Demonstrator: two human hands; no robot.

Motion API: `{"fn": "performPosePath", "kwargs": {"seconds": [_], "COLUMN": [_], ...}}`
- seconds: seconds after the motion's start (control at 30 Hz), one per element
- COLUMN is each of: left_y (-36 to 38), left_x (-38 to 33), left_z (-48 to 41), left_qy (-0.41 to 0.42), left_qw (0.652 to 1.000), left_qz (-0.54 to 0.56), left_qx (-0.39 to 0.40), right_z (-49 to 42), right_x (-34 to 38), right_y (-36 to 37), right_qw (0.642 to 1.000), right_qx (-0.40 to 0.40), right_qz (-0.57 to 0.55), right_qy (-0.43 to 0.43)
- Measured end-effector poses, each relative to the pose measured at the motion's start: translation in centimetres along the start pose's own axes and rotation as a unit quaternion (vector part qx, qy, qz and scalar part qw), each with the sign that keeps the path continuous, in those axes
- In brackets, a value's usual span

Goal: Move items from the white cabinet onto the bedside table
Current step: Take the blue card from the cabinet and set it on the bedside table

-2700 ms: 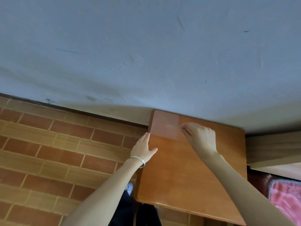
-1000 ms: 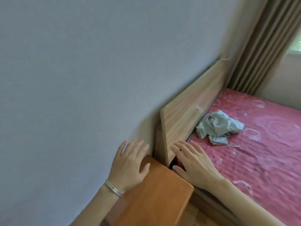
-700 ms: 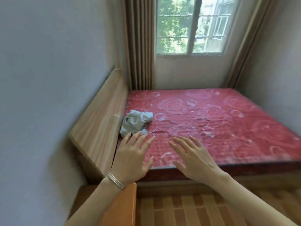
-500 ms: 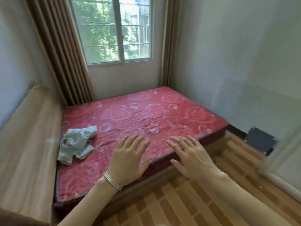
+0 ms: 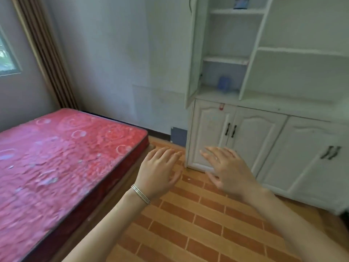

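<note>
White cabinet [image 5: 236, 133] far right; blue item [image 5: 223, 82] (blurred) on its open shelf. Left hand [image 5: 158, 172], right hand [image 5: 229, 170] spread, empty; approach squarely, grasp low.

White cabinet [image 5: 245, 129] stands at the right of the frame, one upper door open. A blurred blue item [image 5: 223, 82] sits on its lower open shelf, another dark item [image 5: 241, 2] on the top shelf.

— Where is the head camera looking from?
— It is sitting at head height, facing forward and down across the brick-patterned floor [image 5: 188, 224] toward the white cabinet [image 5: 245, 129].
— How near?
— The cabinet is standing a little beyond the outstretched arms; the bed [image 5: 56, 157] is filling the left edge. No second view is sharing this scene.
</note>
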State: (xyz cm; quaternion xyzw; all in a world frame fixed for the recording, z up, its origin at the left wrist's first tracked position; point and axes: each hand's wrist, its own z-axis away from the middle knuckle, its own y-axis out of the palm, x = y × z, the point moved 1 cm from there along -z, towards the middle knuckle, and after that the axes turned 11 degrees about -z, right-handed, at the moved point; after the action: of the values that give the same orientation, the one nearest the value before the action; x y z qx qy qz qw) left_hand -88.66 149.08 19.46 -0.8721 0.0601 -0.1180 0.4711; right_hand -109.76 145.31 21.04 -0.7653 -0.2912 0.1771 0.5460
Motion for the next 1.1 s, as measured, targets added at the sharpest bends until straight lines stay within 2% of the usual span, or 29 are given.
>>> {"fn": "performPosePath", "kwargs": {"seconds": [0.3, 0.47, 0.67, 0.87, 1.1], "left_y": [2.3, 7.2, 13.7, 18.7, 25.7], "left_x": [-4.6, -4.9, -3.4, -1.7, -1.2], "left_z": [-14.6, -19.5, -27.8, -38.6, -45.1], "left_qy": [0.047, 0.068, 0.085, 0.106, 0.124], "left_qw": [0.998, 0.997, 0.996, 0.993, 0.992], "left_qz": [-0.022, -0.022, -0.023, -0.025, -0.006], "left_qx": [-0.025, 0.000, -0.017, -0.034, -0.019], "right_z": [-3.0, -6.1, -12.4, -20.1, -24.8], "right_x": [-12.5, -17.2, -24.7, -32.5, -40.3], "right_y": [-3.9, -1.7, 0.7, 0.8, 4.9], "right_qw": [0.997, 0.996, 0.995, 0.991, 0.990], "right_qx": [-0.059, -0.078, -0.073, -0.100, -0.103], "right_qz": [0.036, 0.034, 0.051, 0.076, 0.078], "right_qy": [0.036, 0.039, 0.054, 0.054, 0.054]}}
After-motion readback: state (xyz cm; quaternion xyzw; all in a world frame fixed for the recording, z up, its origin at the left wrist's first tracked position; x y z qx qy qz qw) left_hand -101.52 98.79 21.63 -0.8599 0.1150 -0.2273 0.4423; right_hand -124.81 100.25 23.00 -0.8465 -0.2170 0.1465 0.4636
